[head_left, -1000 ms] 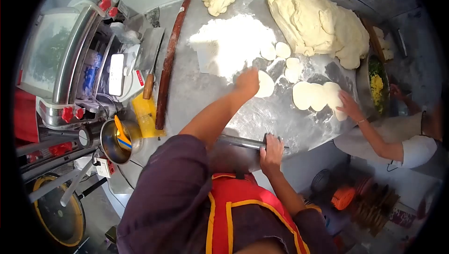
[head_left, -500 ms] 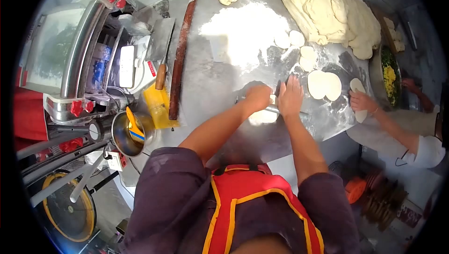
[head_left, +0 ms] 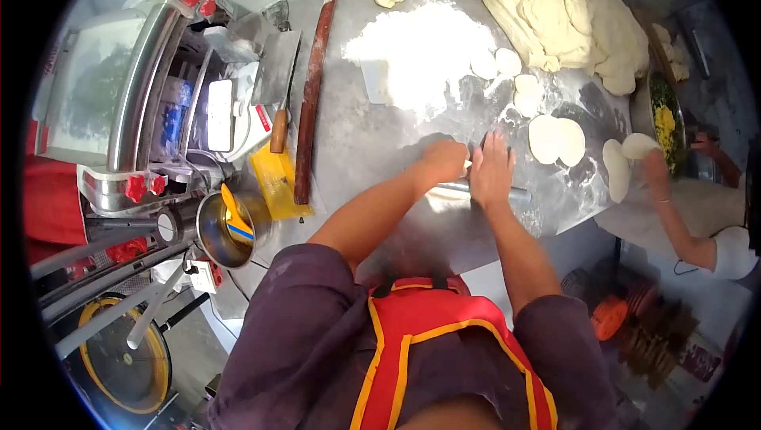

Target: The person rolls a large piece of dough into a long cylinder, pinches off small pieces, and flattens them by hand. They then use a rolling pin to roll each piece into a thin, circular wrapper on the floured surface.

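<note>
Dough point(head_left: 446, 192) is pressed under a metal rolling pin point(head_left: 519, 191), gripped by both hands point(head_left: 444, 160) point(head_left: 491, 170), on the floured counter point(head_left: 357, 145).

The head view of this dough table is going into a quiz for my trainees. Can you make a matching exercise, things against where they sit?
Things:
1. flour pile
2. big dough mass
3. long wooden rod
4. metal rolling pin

Places:
A. under both of the person's hands
B. far right end of the table
C. left of the flour, beside the cleaver
D. middle of the table's far side

Pairs: 1-D, 2-B, 3-C, 4-A
</note>
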A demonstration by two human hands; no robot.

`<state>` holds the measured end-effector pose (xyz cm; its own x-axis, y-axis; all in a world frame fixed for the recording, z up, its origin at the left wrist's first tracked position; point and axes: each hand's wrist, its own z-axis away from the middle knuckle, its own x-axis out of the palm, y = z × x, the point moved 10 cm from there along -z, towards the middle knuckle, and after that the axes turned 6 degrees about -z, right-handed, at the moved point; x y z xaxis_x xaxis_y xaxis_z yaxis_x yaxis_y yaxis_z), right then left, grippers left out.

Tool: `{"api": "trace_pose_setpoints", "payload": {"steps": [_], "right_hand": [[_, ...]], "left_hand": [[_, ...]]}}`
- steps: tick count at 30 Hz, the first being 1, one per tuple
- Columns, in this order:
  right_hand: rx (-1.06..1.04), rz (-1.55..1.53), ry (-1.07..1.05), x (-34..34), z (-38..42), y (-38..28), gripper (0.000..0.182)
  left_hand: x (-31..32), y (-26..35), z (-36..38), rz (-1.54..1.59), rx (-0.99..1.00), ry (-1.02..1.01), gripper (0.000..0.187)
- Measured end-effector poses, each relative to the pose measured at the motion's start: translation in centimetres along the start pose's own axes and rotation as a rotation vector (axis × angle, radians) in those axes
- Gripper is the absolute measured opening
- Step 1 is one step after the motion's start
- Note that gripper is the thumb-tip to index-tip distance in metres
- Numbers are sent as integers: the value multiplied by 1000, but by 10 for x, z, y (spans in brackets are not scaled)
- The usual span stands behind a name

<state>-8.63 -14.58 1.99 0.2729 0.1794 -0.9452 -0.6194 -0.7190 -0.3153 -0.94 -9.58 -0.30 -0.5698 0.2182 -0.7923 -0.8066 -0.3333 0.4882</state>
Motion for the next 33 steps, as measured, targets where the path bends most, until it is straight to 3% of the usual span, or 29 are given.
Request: {"api": "trace_pose_setpoints", "payload": {"steps": [2,4,5,8,9,11,13,15,17,20,21,24,25,28,31,33], "right_hand": [[-125,-8,-21,-3,71,-10,56],[-92,-93,-149,-3,128,-10,57],[-51,-97,-175,-6,131,-14,56],[-169,-9,19,-6,71,-19,55],[-156,21,36,-1,43,-16,54],[-10,76,-55,5,-10,-11,54],[-23,30,-28,6,-7,-11,54],[-87,-24,-50,4,19,-15,56],[-140,-43,-88,-5,94,-20,60],[-135,-57,-131,-6,118,-23,58],[-169,-26,-61,-7,101,-26,56],[-151,16,-12,5,15,-25,49],[-59,42,-50,7,-12,-23,49],[-57,13,-3,7,-26,-24,49],[-148,7,-51,1,56,-26,54],[-107,-91,-223,-6,110,-25,57]], "left_hand": [[7,-27,12,111,-37,154,23],[2,-60,37,270,-126,371,24],[10,-69,44,249,-135,347,28],[41,-60,37,228,35,223,33],[13,-39,38,340,4,101,33],[-4,-24,18,201,-34,50,29],[-3,-17,5,43,-27,-10,24],[-6,-24,12,-13,3,-17,22],[-1,-45,25,20,22,40,26],[12,-89,53,276,-267,268,30],[22,-80,50,358,-103,285,33],[-12,-40,42,187,-142,54,30],[2,-42,19,157,-106,134,25],[-16,-20,13,130,-98,44,19],[-13,-58,30,210,-139,175,29],[4,-90,44,391,-224,202,32]]}}
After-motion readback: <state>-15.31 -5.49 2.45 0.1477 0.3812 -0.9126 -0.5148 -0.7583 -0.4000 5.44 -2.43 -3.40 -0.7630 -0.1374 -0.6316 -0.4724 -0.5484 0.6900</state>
